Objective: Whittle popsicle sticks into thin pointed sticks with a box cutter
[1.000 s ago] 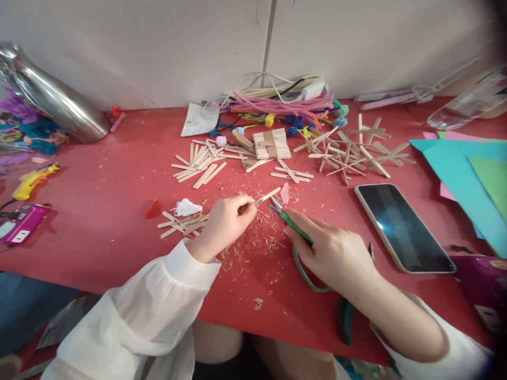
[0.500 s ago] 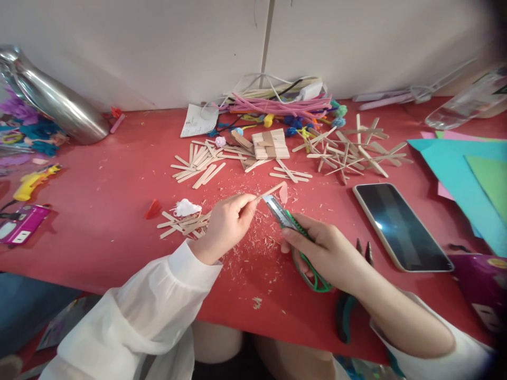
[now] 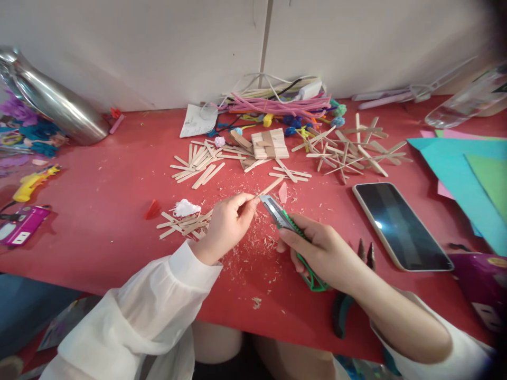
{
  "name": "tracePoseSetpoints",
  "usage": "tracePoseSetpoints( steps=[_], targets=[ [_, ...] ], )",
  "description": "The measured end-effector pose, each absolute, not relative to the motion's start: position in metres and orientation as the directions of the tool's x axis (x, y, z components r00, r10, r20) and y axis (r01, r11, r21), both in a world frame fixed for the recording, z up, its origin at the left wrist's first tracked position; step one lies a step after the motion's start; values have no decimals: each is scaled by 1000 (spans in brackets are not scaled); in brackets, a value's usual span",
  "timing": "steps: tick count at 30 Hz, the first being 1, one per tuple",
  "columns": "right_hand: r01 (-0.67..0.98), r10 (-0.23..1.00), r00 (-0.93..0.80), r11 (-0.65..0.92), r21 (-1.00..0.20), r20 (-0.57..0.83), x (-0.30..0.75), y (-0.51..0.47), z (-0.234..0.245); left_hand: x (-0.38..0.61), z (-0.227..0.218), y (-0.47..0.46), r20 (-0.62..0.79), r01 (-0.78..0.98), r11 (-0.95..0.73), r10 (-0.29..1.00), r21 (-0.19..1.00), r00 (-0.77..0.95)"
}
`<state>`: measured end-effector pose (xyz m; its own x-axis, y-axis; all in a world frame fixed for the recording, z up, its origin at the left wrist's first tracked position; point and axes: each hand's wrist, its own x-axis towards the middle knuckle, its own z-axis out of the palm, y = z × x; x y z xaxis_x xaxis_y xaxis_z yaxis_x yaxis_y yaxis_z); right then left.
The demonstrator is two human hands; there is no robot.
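My left hand (image 3: 232, 221) pinches a wooden craft stick (image 3: 272, 187) that points up and to the right. Closed around a green utility knife (image 3: 295, 227) is my right hand (image 3: 317, 250). The knife's blade is out, and its tip is at the stick close to my left fingertips. Wood shavings (image 3: 257, 237) lie scattered on the red table below both hands. A small pile of craft sticks (image 3: 180, 224) sits to the left of my left hand, partly hidden by it, with a white crumpled scrap (image 3: 186, 208) beside it.
A banded bundle of sticks (image 3: 273, 143), loose sticks (image 3: 202, 161) and a tangle of sticks (image 3: 360, 150) lie behind. At right are a phone (image 3: 402, 227), pliers (image 3: 344, 311) and coloured paper (image 3: 451, 174). A steel jug (image 3: 67, 97) stands at left.
The knife and my right hand have shifted slightly left, bringing the blade tip closer to my left fingertips. The stick's far end has moved a little left. My left hand stays nearly still.
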<state>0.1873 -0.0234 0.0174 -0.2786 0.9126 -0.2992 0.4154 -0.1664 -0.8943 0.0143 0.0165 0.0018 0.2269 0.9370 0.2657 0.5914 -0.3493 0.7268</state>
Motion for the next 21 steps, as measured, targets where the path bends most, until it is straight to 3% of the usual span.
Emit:
tracePoseSetpoints(
  steps=[6, 13, 21],
  targets=[
    [611, 962, -244, 54, -790, -123, 189, -27, 11, 12, 2, 18, 188, 571, -302, 950, 764, 250],
    [739, 982, -181, 166, -653, 44, 193, -22, 11, 11, 1, 18, 120, 515, -248, 956, 820, 268],
    [745, 967, -245, 229, -626, 63, 190, -24, 11, 11, 2, 18, 95, 454, -213, 958, 865, 269]
  ],
)
